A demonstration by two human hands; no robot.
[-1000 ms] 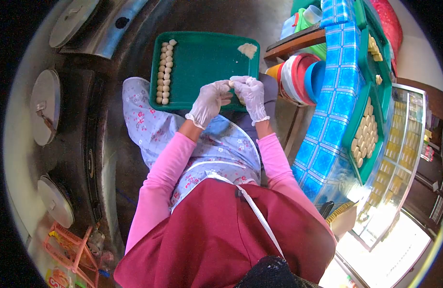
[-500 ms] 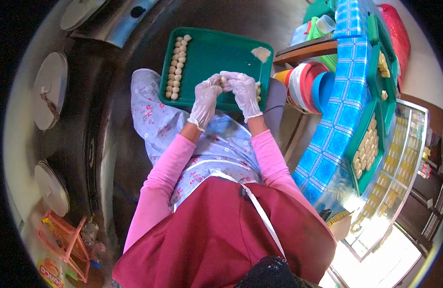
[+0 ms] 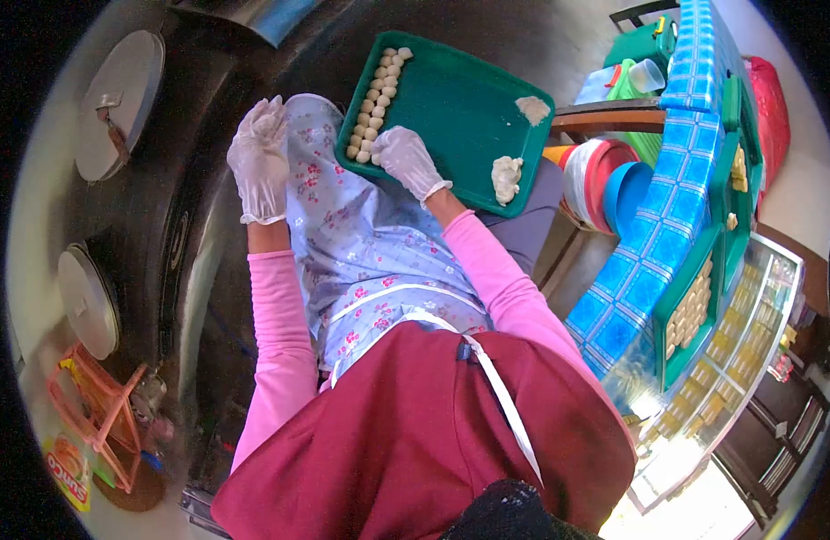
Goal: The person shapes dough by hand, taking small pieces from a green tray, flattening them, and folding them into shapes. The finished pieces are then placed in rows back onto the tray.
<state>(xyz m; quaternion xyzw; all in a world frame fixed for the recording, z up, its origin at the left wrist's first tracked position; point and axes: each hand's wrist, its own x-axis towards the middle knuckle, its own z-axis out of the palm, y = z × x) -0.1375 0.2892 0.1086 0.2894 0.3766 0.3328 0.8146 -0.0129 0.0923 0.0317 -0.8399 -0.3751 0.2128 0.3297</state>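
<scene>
A green tray point(image 3: 455, 117) rests across my lap, with white dough balls point(image 3: 377, 97) lined up in two rows along its left side. My right hand point(image 3: 408, 164), in a thin white glove, is at the tray's near left corner. Its closed fingertips are on a dough ball point(image 3: 376, 159) beside the near end of the rows. My left hand point(image 3: 260, 160), gloved too, is raised left of the tray, empty, with its fingers stretched out. A lump of dough point(image 3: 506, 178) lies at the tray's near right corner, and a flatter pale patch point(image 3: 533, 111) above it.
On the right runs a table with a blue checked cloth point(image 3: 659, 211), bearing a green tray of pale pieces point(image 3: 689, 306). Coloured tubs point(image 3: 604, 184) stand under its edge. Round lids point(image 3: 120, 103) are at the left, with an orange plastic rack point(image 3: 95, 409) below.
My hands were together over the tray, fingering a small dough piece. They have parted: the right went to the row ends with a ball, the left moved off leftward. The view has shifted.
</scene>
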